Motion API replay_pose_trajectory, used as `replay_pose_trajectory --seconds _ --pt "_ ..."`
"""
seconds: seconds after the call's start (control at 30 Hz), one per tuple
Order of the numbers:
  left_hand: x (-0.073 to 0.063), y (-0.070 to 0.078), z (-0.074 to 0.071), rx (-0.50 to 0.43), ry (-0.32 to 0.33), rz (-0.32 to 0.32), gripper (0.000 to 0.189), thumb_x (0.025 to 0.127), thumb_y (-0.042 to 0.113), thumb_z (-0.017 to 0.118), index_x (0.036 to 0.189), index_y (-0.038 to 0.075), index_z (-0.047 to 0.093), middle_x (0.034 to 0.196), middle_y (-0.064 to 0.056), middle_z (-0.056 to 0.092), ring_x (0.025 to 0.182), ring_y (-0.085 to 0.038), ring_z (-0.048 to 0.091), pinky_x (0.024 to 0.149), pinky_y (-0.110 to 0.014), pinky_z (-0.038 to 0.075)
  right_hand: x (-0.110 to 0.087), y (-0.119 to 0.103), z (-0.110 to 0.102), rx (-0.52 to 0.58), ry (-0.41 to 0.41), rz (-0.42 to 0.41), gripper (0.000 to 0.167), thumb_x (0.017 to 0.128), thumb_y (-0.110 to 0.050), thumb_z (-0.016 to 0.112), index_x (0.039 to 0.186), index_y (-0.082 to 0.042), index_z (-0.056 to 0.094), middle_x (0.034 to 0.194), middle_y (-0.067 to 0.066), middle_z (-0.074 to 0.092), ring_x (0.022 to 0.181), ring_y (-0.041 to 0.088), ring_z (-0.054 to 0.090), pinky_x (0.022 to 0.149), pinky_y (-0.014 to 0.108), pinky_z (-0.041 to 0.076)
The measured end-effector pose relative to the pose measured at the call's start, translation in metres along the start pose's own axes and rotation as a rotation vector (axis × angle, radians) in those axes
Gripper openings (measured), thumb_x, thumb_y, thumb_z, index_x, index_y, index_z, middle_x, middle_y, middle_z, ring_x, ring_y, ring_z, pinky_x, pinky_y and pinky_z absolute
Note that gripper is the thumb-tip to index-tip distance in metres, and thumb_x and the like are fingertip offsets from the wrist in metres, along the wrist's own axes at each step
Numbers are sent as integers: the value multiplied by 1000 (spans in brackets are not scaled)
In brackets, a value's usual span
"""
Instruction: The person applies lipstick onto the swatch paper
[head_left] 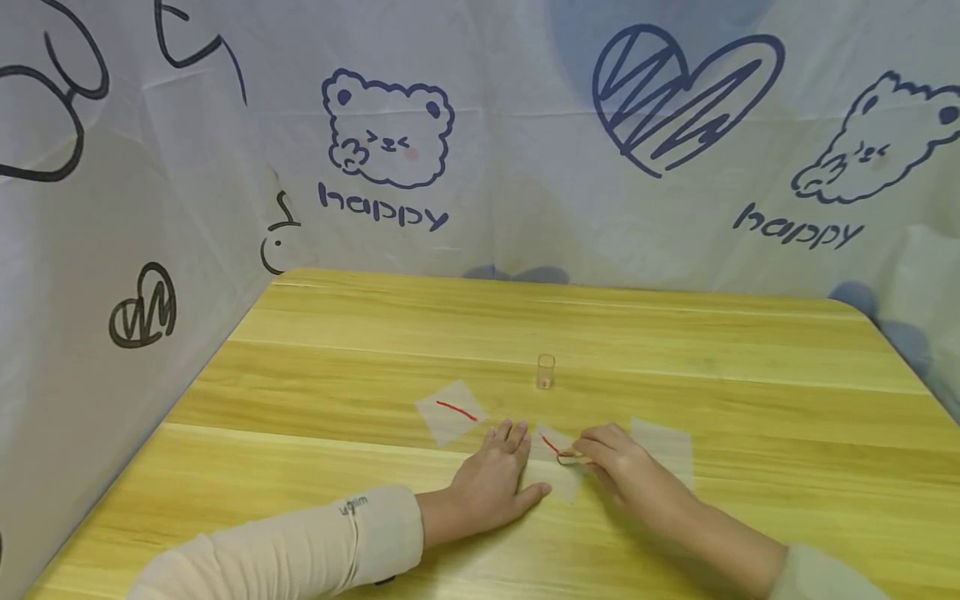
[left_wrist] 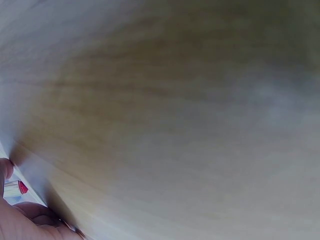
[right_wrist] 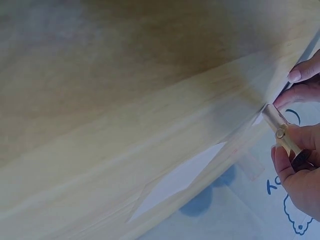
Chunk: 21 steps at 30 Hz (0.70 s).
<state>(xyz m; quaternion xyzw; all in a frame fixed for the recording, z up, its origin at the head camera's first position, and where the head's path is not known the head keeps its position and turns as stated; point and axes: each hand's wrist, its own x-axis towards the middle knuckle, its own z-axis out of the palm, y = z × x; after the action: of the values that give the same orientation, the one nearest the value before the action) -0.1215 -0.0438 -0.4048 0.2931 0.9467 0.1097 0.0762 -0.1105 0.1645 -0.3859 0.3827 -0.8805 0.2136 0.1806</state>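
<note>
My left hand (head_left: pixel 495 479) lies palm down, its fingers outstretched at the left edge of the middle translucent sheet (head_left: pixel 564 485). A short red line (head_left: pixel 550 443) runs across that sheet. Over the sheet's right side, my right hand (head_left: pixel 626 467) pinches a small gold-coloured tool (right_wrist: pixel 280 132) between thumb and fingers. The tool has a round screw on its side and a dark rear end; its exact kind is unclear. Its tip meets the sheet near the red line's lower end. In the left wrist view, part of the left hand (left_wrist: pixel 25 222) shows at the lower left corner.
To the left lies another translucent square (head_left: pixel 442 429) with a red line. A plain sheet (head_left: pixel 663 446) is partly behind the right hand. Beyond the hands stands a small clear cylinder (head_left: pixel 545 371) with something reddish at its bottom. Printed cloth (head_left: pixel 517 192) surrounds the wooden table (head_left: pixel 337 333).
</note>
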Motion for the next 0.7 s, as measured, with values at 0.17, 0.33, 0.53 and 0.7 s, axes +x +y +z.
replay_pose_trajectory --seconds 0.17,0.33,0.53,0.7 --pt "0 0 0 0 -4 -1 68 93 47 48 136 -4 40 148 -17 30 138 -32 29 112 -41 30 -2 -1 -2 1 -6 16 32 68 12 71 98 3 66 99 8 64 91 19 61 78 27 56" --pt "1 0 0 -2 0 0 68 93 47 48 136 -4 40 147 -17 30 138 -32 29 112 -41 30 -4 -3 -3 5 -16 24 32 69 12 71 99 2 66 100 8 64 92 19 61 78 27 56" --pt "1 1 0 5 -3 -6 68 93 48 48 136 -4 40 148 -17 30 138 -32 29 112 -40 30 -6 -5 -4 6 -19 26 32 70 11 71 100 1 65 101 6 64 93 18 59 79 28 55" --pt "0 1 0 13 -2 -5 68 93 48 48 137 -4 40 148 -17 31 138 -32 30 112 -41 30 -8 -6 -3 9 -5 13 34 68 12 71 100 0 66 100 6 64 92 18 60 78 28 56"
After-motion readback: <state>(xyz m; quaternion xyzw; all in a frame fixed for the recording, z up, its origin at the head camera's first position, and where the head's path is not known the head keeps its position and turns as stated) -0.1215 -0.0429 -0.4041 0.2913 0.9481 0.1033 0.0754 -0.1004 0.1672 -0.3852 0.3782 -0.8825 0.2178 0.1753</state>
